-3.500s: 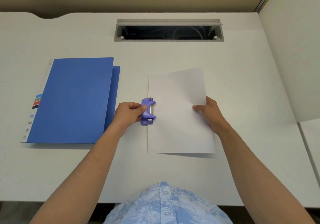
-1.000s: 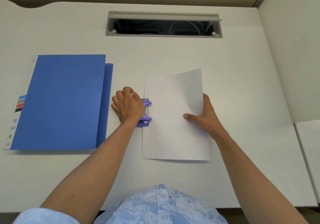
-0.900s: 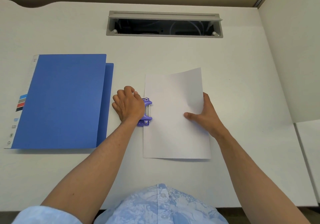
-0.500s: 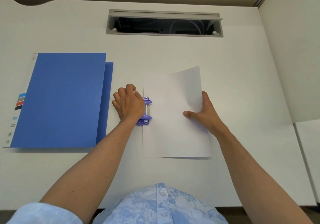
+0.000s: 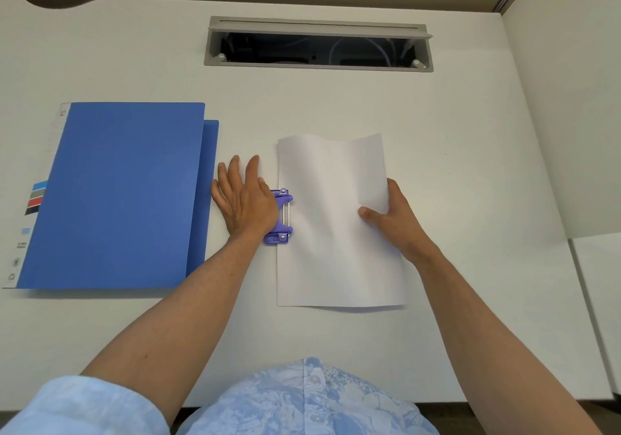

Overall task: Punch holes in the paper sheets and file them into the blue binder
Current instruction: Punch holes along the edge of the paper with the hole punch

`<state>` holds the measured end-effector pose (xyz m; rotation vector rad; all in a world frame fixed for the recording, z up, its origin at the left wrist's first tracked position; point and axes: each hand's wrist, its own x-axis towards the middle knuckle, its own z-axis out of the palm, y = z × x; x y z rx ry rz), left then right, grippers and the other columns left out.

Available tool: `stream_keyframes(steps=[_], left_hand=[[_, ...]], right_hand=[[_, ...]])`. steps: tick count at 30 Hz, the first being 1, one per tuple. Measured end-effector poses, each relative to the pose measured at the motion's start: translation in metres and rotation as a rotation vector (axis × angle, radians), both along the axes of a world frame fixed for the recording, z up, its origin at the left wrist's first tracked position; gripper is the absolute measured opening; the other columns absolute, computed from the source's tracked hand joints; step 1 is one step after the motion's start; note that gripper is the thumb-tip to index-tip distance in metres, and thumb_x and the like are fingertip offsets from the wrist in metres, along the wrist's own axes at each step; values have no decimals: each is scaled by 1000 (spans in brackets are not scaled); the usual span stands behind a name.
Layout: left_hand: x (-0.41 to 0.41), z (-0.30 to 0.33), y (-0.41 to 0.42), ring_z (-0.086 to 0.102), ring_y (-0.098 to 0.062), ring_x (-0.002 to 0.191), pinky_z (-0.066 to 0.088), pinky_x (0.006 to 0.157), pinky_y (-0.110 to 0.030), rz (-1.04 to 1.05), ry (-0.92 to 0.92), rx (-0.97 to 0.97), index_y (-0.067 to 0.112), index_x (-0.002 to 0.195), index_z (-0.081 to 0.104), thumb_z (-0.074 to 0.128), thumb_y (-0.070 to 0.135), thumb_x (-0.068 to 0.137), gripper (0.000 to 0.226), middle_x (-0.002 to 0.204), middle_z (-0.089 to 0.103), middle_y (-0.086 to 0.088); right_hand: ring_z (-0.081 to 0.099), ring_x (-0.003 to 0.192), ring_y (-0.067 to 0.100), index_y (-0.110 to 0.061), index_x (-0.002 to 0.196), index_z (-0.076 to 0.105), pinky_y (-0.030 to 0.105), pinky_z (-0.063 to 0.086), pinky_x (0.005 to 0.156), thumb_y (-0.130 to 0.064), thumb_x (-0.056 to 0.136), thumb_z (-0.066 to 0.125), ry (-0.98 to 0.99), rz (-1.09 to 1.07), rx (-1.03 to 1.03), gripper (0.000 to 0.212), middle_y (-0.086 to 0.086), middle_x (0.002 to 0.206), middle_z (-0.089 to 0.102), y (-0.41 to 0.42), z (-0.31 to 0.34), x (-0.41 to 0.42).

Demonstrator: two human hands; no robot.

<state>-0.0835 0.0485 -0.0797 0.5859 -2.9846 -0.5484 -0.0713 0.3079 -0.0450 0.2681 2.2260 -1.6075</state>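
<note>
Half a second ago our left hand (image 5: 246,202) was curled in a loose fist over the hole punch (image 5: 281,217); now its fingers are stretched out flat and spread, pointing away from us, with the heel of the palm pressing down on the punch. The far edge of the paper (image 5: 336,219) has also changed, from a single raised corner to a soft wave. Our right hand (image 5: 393,219) has stayed where it was, pinching the right edge of the sheet with the thumb on top and the fingers hidden beneath.

The left edge of the paper sits inside the mouth of the purple punch, about midway along the sheet's length. The blue binder (image 5: 114,196) lies closed and flat on the left, its near-right edge just beside our left forearm, and a narrow strip of desk separates it from our left hand. To the right of the paper and nearer to us, the desk (image 5: 470,139) is bare, leaving room to move.

The surface is a plain white desk. At its far side is an open grey cable tray (image 5: 317,44) with wires visible inside. A white partition (image 5: 571,115) rises along the right. At the bottom edge we see a pale blue patterned shirt (image 5: 302,401).
</note>
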Motion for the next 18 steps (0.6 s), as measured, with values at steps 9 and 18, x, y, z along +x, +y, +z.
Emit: stream_keyframes(steps=[9, 18], left_hand=[[0, 2, -1, 9, -27, 149, 3, 120, -45, 4, -13, 40, 27, 145, 37, 35, 23, 100, 46, 159, 23, -5], [-1, 23, 5, 37, -26, 135, 27, 114, -41, 87, 54, 274, 13, 121, 57, 42, 31, 99, 32, 137, 51, -6]], right_hand=[[62, 111, 11, -19, 137, 45, 27, 54, 82, -13, 90, 69, -9, -45, -40, 53, -5, 128, 59, 5, 1, 1], [65, 112, 19, -20, 133, 47, 45, 56, 93, -12, 88, 71, -8, -91, -85, 52, -2, 127, 62, 8, 2, 5]])
